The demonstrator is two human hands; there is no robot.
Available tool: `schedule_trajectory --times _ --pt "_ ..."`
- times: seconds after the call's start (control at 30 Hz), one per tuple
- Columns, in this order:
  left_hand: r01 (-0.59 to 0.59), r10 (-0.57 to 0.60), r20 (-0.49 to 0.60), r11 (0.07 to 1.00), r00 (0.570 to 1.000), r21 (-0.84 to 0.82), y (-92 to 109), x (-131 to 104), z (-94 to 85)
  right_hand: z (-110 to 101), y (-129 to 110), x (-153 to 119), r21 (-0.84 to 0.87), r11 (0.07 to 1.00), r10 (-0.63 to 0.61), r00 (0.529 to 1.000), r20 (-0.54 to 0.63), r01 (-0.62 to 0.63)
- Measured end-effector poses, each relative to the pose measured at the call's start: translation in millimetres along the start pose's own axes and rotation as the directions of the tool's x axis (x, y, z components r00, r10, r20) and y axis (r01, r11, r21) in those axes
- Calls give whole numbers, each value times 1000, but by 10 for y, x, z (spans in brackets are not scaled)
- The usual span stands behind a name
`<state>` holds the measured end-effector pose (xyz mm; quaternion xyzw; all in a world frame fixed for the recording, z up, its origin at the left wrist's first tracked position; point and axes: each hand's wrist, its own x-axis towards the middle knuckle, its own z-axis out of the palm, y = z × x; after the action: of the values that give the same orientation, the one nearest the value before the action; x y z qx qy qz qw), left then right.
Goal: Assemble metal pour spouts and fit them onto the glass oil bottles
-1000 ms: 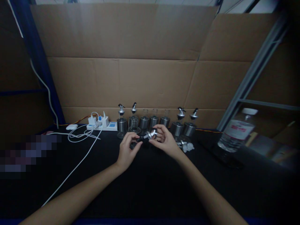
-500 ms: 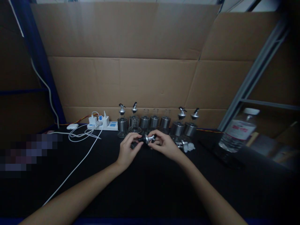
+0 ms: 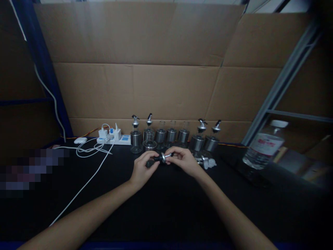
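Observation:
Both hands hold one silver and black pour spout [image 3: 163, 158] sideways over the black table [image 3: 161, 208]. My left hand [image 3: 142, 168] pinches its black end, and a dark piece shows at those fingertips. On the silver nozzle side, my right hand [image 3: 183, 160] has its fingers closed. Just behind the hands stands a row of glass bottles with steel sleeves, such as this one [image 3: 161, 136]. Some at both ends carry spouts, like the left one [image 3: 135, 121]; those in the middle have bare necks. Loose spouts and clear caps [image 3: 206, 162] lie right of my right hand.
A white power strip [image 3: 122, 140] with plugs and looped white cables is at the back left. One cable runs to the front left. On the right stands a large water bottle [image 3: 265, 146]. A cardboard wall [image 3: 145, 86] closes off the back.
The spout has turned a little between the fingers, and its black base shows more. My left hand is slightly lower, and the right fingers have shifted along the nozzle.

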<state>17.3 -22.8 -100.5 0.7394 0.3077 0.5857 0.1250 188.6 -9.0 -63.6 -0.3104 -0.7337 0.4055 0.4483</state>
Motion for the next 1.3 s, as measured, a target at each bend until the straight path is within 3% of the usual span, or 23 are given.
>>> schedule_trajectory --times 0.33,0.53,0.7,0.87,1.0,1.2,1.3 --pt "0 0 -12 1000 1000 8 -20 -16 3 57 -7 -13 -32 999 -4 1000 -24 3" --pt "81 -81 -9 997 997 -15 -57 -16 6 85 -37 -35 -251 960 -134 991 -30 122" --pt "112 -112 -6 992 994 -52 -118 -20 10 110 -112 -60 -453 840 -319 947 34 299" --pt "160 -158 32 984 987 -80 -155 -40 15 144 -126 -83 -535 740 -408 905 125 407" --pt "188 -177 98 976 979 -113 -146 -46 13 149 -117 -116 -611 640 -431 876 215 465" --pt "132 -122 143 989 982 -61 -122 -40 -4 126 -149 -162 -751 379 -379 831 407 540" --pt "103 -96 152 994 984 -45 -109 -46 0 122 -166 -167 -758 361 -360 831 424 543"
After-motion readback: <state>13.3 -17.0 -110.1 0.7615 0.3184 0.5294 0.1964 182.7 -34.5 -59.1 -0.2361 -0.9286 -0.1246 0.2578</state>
